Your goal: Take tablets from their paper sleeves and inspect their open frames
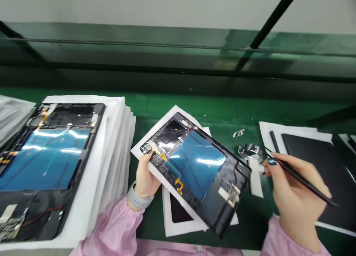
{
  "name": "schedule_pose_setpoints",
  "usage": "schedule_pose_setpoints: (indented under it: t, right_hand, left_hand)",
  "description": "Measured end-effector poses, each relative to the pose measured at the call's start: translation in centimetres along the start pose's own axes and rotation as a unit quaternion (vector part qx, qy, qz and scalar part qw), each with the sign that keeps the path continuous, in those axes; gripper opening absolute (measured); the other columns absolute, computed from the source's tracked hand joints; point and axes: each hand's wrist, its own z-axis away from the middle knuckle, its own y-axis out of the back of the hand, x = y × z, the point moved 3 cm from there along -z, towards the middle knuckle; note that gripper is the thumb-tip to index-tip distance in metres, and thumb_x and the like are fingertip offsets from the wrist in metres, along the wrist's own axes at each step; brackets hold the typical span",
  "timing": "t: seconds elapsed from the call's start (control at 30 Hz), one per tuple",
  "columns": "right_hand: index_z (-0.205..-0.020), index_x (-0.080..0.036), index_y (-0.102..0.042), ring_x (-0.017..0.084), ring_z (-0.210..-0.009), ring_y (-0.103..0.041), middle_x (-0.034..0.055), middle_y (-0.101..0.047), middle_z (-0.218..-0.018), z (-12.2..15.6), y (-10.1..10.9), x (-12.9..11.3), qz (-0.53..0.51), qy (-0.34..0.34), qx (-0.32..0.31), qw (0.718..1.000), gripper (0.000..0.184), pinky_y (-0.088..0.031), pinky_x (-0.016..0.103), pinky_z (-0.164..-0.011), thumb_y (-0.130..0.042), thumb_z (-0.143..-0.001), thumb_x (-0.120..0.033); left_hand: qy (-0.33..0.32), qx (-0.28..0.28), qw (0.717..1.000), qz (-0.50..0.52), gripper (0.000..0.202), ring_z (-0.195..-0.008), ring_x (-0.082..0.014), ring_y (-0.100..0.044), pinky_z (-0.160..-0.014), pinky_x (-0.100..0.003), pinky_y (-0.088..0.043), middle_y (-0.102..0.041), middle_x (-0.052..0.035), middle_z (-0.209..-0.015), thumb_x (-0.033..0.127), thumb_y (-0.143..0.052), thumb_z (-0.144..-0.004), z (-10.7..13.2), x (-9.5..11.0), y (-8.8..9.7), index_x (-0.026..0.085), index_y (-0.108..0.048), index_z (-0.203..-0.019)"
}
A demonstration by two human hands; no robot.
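My left hand (144, 176) grips the near left edge of an opened tablet chassis (194, 167) with a blue film panel, together with the white sheet under it, holding it tilted above the green bench. My right hand (292, 191) is closed round a thin black stylus-like tool (303, 180), its tip near a crumpled piece of clear film (249, 150) and a white strip (255, 178) to the right of the tablet. Both sleeves are pink.
A second open tablet (46, 163) lies on a tall stack of white sheets (111, 163) at the left. A black panel on white paper (319, 163) lies at the right. Another white sheet with a dark piece (178, 215) rests under the held tablet. A green conveyor runs behind.
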Motion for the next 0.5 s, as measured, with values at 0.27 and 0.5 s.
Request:
schedule_pose_setpoints:
  t: [0.27, 0.5]
  right_hand:
    - [-0.115, -0.025, -0.070, 0.029, -0.098, -0.071, 0.0104, -0.072, -0.113, 0.5, 0.4, 5.2, 0.175, -0.079, -0.003, 0.981, 0.040, -0.060, 0.044, -0.079, -0.039, -0.090, -0.019]
    - [-0.111, -0.024, -0.070, 0.026, -0.093, -0.073, 0.0087, -0.075, -0.105, -2.3, 0.3, 0.4, -0.130, -0.199, 0.076, 0.968, 0.038, -0.061, 0.036, -0.076, -0.045, -0.098, -0.050]
  left_hand:
    - [0.148, -0.092, 0.985, 0.018, 0.026, -0.104, -0.0369, -0.070, -0.098, -0.047, -0.053, -0.079, -0.0071, -0.077, 0.041, -0.074, -0.066, 0.7, -0.3, -0.2, 0.016, -0.073, -0.074]
    - [0.202, -0.168, 0.965, 0.012, 0.024, -0.110, -0.0374, -0.068, -0.102, -0.048, -0.050, -0.079, -0.0068, -0.080, 0.042, -0.074, -0.069, 1.1, -0.5, -0.2, 0.018, -0.072, -0.072]
